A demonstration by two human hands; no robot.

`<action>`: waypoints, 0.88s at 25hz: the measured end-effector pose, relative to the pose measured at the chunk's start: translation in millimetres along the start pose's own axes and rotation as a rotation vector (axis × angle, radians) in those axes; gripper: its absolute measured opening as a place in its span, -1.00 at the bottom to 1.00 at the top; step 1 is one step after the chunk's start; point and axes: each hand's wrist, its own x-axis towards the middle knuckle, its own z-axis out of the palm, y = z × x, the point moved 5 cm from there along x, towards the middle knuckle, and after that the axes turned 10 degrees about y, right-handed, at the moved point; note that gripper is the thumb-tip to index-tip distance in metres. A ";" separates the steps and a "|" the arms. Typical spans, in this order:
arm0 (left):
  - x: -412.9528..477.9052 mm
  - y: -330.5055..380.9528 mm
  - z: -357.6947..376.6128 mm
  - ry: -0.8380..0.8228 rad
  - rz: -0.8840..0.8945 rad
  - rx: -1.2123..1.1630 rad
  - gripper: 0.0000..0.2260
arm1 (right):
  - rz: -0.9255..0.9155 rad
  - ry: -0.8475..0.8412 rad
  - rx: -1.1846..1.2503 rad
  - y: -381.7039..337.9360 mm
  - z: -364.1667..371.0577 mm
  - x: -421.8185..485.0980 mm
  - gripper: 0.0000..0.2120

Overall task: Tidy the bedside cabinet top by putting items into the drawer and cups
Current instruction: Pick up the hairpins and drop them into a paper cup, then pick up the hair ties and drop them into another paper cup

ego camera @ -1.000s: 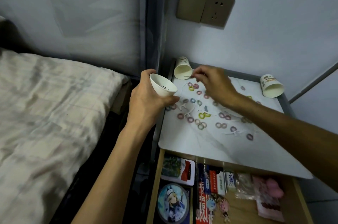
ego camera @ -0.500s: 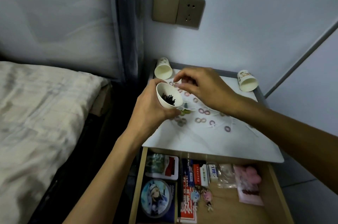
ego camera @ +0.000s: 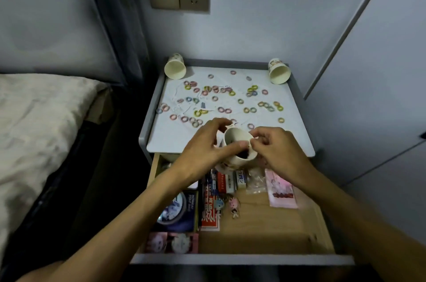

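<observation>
The left hand's fingers [ego camera: 232, 147] were wrapped around a paper cup [ego camera: 239, 145], thumb across its near rim, holding it tilted with its mouth toward the camera, above the front edge of the cabinet surface [ego camera: 166, 141]. Something dark lay at the bottom of the cup (too dim to tell what). The right hand [ego camera: 276, 150] sat just right of the cup, its fingertips [ego camera: 254, 141] pinched narrow at the rim; whether they held anything could not be told.

Behind the cup, small coloured hair ties [ego camera: 214, 97] lay scattered over most of the surface. Further behind, two more paper cups lay on their sides in the back corners, one at the left [ego camera: 175, 67] and one at the right [ego camera: 279, 71].

Below the held cup, the drawer [ego camera: 265, 224] stood open, with boxes, a round tin [ego camera: 173, 210], small keychain figures [ego camera: 234, 207] and a pink packet [ego camera: 280, 188] inside.
</observation>
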 end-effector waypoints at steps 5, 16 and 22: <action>-11.6 17.2 38.3 -0.048 0.046 0.297 -0.75 | -0.047 0.016 -0.044 34.2 -18.7 -32.7 -0.85; -52.9 -13.5 172.5 -0.389 -0.047 0.336 -0.78 | 0.067 0.100 -0.129 111.9 -81.3 -39.4 -0.83; -59.3 -26.4 218.6 -0.481 -0.018 0.356 -0.82 | 0.022 0.078 -0.139 116.8 -83.5 -44.3 -0.81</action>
